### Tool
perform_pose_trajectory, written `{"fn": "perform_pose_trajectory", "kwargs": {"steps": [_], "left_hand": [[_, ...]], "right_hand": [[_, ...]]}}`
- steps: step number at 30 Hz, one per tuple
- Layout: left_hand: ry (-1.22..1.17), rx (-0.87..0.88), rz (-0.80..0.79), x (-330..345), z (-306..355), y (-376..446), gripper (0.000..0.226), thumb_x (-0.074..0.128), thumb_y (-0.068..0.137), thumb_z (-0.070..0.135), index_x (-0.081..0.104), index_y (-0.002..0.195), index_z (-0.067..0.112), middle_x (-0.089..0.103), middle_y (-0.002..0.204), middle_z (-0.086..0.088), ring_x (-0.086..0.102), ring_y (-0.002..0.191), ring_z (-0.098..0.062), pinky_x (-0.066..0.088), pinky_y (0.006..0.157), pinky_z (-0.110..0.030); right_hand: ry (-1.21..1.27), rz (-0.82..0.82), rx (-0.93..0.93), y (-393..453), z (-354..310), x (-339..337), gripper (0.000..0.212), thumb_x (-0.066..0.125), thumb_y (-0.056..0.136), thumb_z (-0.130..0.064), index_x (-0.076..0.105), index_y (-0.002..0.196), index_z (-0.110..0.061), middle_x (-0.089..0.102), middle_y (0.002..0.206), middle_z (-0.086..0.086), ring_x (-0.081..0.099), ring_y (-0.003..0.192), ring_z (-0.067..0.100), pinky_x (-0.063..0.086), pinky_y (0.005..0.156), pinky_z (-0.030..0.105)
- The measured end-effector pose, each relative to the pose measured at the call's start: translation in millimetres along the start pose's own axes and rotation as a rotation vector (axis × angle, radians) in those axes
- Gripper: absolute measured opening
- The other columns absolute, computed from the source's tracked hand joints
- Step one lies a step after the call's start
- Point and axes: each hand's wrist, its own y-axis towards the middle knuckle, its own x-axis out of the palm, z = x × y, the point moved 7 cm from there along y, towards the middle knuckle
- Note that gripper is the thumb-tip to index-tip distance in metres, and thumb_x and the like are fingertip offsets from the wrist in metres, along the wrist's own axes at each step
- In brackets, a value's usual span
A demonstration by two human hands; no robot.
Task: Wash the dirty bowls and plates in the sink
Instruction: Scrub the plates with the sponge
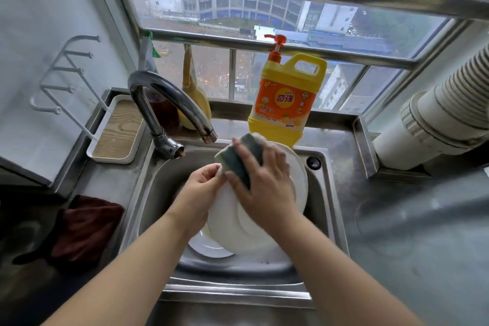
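A white plate (pixel 299 182) is held tilted over the steel sink (pixel 330 193). My left hand (pixel 203 182) grips the plate's left rim. My right hand (pixel 264 180) holds a green scrubbing sponge (pixel 238 161) and presses it on the plate's upper face. Under the held plate, another white dish (pixel 209 247) lies in the sink bowl, mostly hidden.
The curved faucet (pixel 169 103) arches over the sink's back left. A yellow dish soap bottle (pixel 287 98) stands behind the sink by the window. A white tray (pixel 119 130) sits left, a dark red cloth (pixel 84 227) further left, a ribbed white pipe (pixel 436 119) right.
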Motion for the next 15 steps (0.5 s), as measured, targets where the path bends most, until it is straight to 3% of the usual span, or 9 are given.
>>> {"fn": "perform_pose_trajectory", "kwargs": {"steps": [3, 7, 8, 13, 15], "left_hand": [[-0.046, 0.026, 0.072, -2, 1, -5, 0.021, 0.049, 0.095, 0.015, 0.065, 0.099, 0.002, 0.070, 0.086, -0.012, 0.067, 0.074, -0.019, 0.057, 0.064, -0.026], [0.062, 0.042, 0.187, -13, 2, -6, 0.023, 0.049, 0.098, 0.015, 0.066, 0.083, 0.010, 0.068, 0.072, -0.003, 0.061, 0.063, -0.013, 0.053, 0.057, -0.024], [0.081, 0.049, 0.185, -13, 2, -7, 0.024, 0.049, 0.098, 0.015, 0.066, 0.081, 0.011, 0.067, 0.071, -0.002, 0.061, 0.063, -0.013, 0.053, 0.057, -0.024], [0.050, 0.055, 0.153, -12, 0, -9, 0.024, 0.049, 0.097, 0.013, 0.068, 0.085, 0.009, 0.068, 0.077, -0.009, 0.063, 0.068, -0.015, 0.053, 0.060, -0.025], [0.050, 0.043, 0.189, -18, -2, -11, 0.024, 0.049, 0.098, 0.014, 0.066, 0.082, 0.009, 0.066, 0.072, -0.005, 0.060, 0.063, -0.014, 0.051, 0.057, -0.024]], "right_hand": [[-0.020, 0.048, -0.041, 7, -2, 2, 0.058, 0.039, 0.090, -0.053, 0.030, 0.145, -0.036, 0.035, 0.142, 0.009, 0.027, 0.125, 0.026, 0.030, 0.106, 0.047], [0.136, -0.034, 0.368, 23, 55, 2, 0.057, 0.037, 0.097, -0.050, 0.018, 0.149, -0.038, 0.022, 0.152, 0.007, 0.015, 0.135, 0.027, 0.017, 0.114, 0.047], [0.145, -0.048, 0.397, 19, 52, 4, 0.057, 0.037, 0.097, -0.049, 0.017, 0.149, -0.037, 0.021, 0.152, 0.007, 0.014, 0.136, 0.028, 0.015, 0.115, 0.047], [0.002, -0.061, 0.001, -2, -5, 24, 0.058, 0.031, 0.090, -0.054, 0.024, 0.146, -0.037, 0.032, 0.143, 0.013, 0.028, 0.128, 0.031, 0.027, 0.107, 0.048], [0.065, -0.089, 0.146, 12, 24, 22, 0.057, 0.034, 0.094, -0.052, 0.023, 0.147, -0.036, 0.030, 0.145, 0.011, 0.025, 0.131, 0.031, 0.022, 0.110, 0.046]]}}
